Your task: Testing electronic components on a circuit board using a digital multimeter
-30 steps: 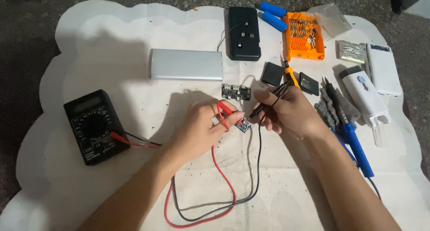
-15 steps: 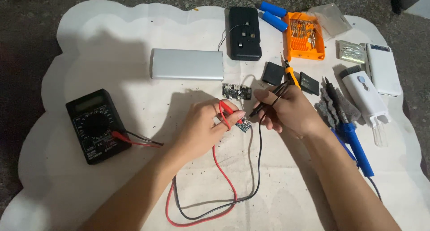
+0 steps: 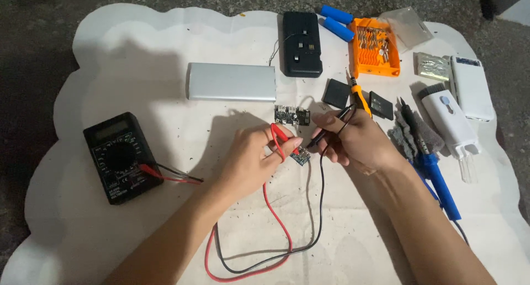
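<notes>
Small blue board (image 3: 301, 158) — probed by left grip's red probe (image 3: 280, 140), right grip's black probe (image 3: 331, 129).

— What lay along the far edge of the white cloth (image 3: 138, 47)?
— A black case (image 3: 302, 36), two blue cells (image 3: 338, 21), an orange bit tray (image 3: 376, 54).
— And nearer?
— A silver power bank (image 3: 232, 82) lay flat; a blue-handled soldering iron (image 3: 436, 177) lay beside a white tool (image 3: 452, 125).

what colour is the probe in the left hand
Red. The probe in the left hand shows best in the head view, with a matching red lead.
</notes>
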